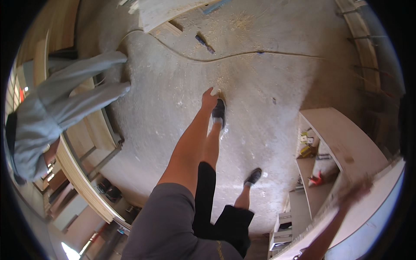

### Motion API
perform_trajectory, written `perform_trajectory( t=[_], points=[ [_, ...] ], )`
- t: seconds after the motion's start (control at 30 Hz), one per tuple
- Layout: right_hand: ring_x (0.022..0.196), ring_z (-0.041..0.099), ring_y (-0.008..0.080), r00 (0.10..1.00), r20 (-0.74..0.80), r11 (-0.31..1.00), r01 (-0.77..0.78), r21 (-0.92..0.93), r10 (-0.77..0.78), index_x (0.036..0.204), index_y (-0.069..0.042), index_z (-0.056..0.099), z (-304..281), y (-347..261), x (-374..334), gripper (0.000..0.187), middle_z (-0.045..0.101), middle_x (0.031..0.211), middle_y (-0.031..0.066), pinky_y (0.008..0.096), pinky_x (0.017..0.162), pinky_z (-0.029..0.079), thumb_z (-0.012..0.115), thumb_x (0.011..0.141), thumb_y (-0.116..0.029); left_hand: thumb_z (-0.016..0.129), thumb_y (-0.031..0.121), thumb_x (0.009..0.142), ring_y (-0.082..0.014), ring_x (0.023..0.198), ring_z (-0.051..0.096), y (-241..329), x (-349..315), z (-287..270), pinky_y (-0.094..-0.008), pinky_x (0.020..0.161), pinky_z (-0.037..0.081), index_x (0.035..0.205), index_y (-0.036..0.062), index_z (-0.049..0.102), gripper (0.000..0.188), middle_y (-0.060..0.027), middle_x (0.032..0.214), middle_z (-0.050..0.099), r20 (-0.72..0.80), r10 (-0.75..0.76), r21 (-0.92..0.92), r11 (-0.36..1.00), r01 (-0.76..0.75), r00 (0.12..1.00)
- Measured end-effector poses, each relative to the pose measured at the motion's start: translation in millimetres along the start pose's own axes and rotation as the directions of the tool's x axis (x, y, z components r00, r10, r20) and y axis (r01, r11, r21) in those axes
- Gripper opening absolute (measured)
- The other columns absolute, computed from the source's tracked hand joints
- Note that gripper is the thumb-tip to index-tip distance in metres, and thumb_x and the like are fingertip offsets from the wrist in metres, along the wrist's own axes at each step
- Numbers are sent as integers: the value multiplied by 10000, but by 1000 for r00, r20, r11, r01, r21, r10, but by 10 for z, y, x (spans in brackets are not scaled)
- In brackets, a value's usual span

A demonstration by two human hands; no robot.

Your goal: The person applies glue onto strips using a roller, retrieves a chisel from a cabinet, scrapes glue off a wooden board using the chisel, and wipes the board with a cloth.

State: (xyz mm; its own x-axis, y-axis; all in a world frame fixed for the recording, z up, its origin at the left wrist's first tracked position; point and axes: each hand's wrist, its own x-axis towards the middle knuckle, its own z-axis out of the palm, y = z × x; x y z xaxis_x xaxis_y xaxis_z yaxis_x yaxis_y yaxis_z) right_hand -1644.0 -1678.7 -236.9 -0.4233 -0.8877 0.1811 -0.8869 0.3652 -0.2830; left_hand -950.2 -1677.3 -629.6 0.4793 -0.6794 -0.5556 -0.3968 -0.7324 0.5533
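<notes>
My left hand [209,99] reaches out over the concrete floor, above my forward shoe [219,110]. Its fingers look curled, and a small whitish thing [214,92] shows at their tips, too small to name. At the lower right, my right hand [356,193] is smeared by motion beside the pale board top [368,216] of a wooden workbench. Whether it touches the board or holds anything does not show.
Another person in grey clothes [56,99] leans by stacked boards [82,180] at left. A cord [225,57] crosses the floor below a dark hand tool [204,43]. Right, an open wooden cabinet [342,134] holds a red-handled tool [316,178]. Sawdust [242,21] lies ahead.
</notes>
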Motion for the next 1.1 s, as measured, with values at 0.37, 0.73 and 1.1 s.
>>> perform_trajectory(
  t=[0.37, 0.73, 1.1],
  points=[
    [1371, 279, 360, 920, 118, 926, -376, 3, 373, 1478, -53, 217, 505, -477, -204, 804, 230, 1513, 196, 524, 1114, 219, 327, 923, -625, 599, 216, 776, -443, 1381, 213, 377, 2938, 842, -429, 1118, 279, 1507, 240, 138, 865, -294, 1520, 30, 23, -164, 510, 850, 129, 986],
    [1378, 263, 351, 908, 150, 916, -400, 28, 392, 1474, -59, 244, 458, -701, -201, 805, 238, 1515, 181, 517, 1115, 220, 358, 909, -621, 652, 235, 763, -351, 793, 650, -259, 2995, 119, -437, 705, 497, 813, 36, 664, 206, -161, 829, 677, -337, 117, 487, 871, 67, 934],
    [1399, 227, 347, 992, 99, 978, 101, -182, -84, 1467, -79, 290, 32, -649, -114, 673, 232, 1526, 164, 499, 1128, 192, 338, 960, -518, 609, 314, 812, -251, 745, 673, 11, -501, -511, -393, 645, 497, 814, 123, 721, 222, -109, 796, 695, 55, -227, 224, 952, 209, 972]
  ],
)
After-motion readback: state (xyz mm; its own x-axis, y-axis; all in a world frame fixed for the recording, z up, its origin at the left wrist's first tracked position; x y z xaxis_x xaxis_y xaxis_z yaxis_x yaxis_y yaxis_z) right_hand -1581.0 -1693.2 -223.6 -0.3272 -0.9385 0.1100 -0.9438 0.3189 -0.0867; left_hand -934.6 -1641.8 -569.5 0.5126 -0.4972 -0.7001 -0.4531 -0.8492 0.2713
